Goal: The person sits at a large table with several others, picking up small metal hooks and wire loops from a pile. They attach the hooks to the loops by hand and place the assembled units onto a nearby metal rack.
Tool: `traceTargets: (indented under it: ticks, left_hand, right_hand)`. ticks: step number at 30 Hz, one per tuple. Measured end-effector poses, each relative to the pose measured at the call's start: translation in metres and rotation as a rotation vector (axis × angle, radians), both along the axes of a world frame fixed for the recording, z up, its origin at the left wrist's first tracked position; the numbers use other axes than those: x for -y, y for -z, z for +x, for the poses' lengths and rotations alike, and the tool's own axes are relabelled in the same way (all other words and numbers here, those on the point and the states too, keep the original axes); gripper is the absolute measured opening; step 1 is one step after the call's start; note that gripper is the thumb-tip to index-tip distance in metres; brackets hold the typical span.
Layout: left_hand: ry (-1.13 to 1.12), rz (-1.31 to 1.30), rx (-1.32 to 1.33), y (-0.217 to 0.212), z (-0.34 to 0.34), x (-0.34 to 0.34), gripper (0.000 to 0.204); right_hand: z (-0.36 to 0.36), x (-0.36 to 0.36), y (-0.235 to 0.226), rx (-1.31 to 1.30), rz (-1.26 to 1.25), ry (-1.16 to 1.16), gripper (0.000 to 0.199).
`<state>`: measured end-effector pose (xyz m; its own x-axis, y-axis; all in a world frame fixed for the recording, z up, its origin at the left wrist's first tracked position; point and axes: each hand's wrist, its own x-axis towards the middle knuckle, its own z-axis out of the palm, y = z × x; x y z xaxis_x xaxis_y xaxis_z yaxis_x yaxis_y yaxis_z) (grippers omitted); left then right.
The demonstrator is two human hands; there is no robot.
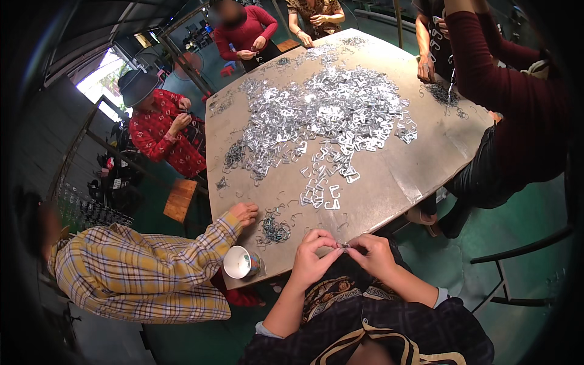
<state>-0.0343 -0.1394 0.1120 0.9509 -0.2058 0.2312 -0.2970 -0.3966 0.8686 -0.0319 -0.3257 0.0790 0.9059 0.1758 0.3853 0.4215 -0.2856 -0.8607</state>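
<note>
At six o'clock on the tan, smooth-topped table (413,176), taking its middle as the clock's centre, the left hand (313,258) and right hand (372,252) meet by the near edge, thumbs and fingers of both pinching a small dark piece (344,246). Fingertips cover much of it, and its shape is too small to make out. Toward seven o'clock, thin dark wire hooks (275,230) lie in a loose tangle, with a round, white-lined cup (237,263) farther out. Flat, shiny silver pieces (328,115), many bent like hooks, spread across the centre in a glinting mound, single outlines lost to glare and overlap. At eight o'clock, a yellow plaid sleeve (182,258) reaches the tabletop. Between nine and ten, a dark brimmed hat (141,88) tops a co-worker in patterned red. Near two o'clock, a person in maroon sleeves (486,85) is cut off by the upper rim.
</note>
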Motion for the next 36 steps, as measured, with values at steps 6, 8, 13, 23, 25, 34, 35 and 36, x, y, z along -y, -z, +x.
traceTargets:
  ticks: [6,8,13,23,25,34,35,36]
  left_hand:
    - [0.067,-0.122,-0.005,0.009,0.004,0.005,0.009]
    - [0.053,-0.206,-0.075,0.007,0.000,0.005,0.009]
    - [0.065,-0.254,-0.032,0.010,-0.006,-0.002,0.011]
    - [0.074,-0.153,0.044,0.000,-0.015,-0.001,0.012]
    - [0.068,-0.159,0.051,0.002,-0.016,-0.003,0.012]
    - [0.077,-0.150,0.017,0.008,-0.008,-0.003,0.011]
    - [0.056,-0.155,0.004,0.008,-0.007,-0.003,0.010]
    - [0.035,-0.160,-0.009,0.008,-0.006,-0.004,0.010]
  right_hand:
    - [0.007,-0.003,0.009,0.045,-0.021,-0.025,0.011]
    - [0.014,0.002,0.003,-0.011,0.054,-0.140,0.011]
    - [0.055,0.007,0.024,-0.071,0.063,-0.030,0.012]
    - [0.136,-0.035,0.061,0.221,-0.557,-0.037,0.020]
    - [0.140,-0.037,0.064,0.272,-0.601,-0.048,0.015]
    - [0.158,-0.049,0.084,0.293,-0.542,0.088,0.009]
    - [0.158,-0.049,0.081,0.274,-0.483,0.100,0.010]
    - [0.157,-0.049,0.077,0.254,-0.425,0.112,0.012]
